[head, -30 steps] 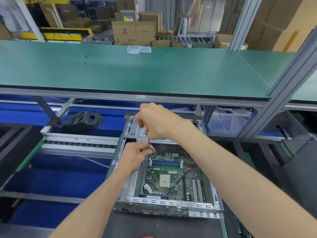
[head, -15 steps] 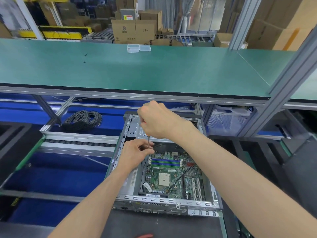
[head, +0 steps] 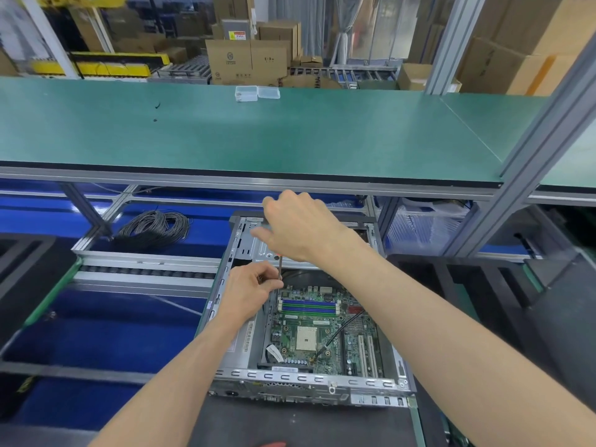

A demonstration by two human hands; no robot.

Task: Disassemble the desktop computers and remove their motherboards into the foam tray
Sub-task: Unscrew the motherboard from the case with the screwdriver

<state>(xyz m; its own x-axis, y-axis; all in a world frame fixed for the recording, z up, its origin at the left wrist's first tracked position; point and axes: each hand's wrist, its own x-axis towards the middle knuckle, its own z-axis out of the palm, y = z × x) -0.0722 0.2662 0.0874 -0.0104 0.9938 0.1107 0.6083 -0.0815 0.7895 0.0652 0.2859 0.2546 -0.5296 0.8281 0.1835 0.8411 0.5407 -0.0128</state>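
A: Hands?
B: Right hand (head: 298, 229) grips screwdriver (head: 280, 267) handle; left hand (head: 250, 290) pinches its shaft.
A: Motherboard (head: 317, 330)?
B: In open computer case (head: 240, 346), just below left hand.

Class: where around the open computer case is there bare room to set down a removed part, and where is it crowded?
Bare: the green shelf left and right of the clear boxes. Crowded: inside the case, where both hands work the screwdriver over the motherboard.

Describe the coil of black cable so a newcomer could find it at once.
Start from the long green bench top and look beneath its front edge. Left of the open computer case, on the blue surface behind the roller rail, lies the coil of black cable, the only looped bundle there.
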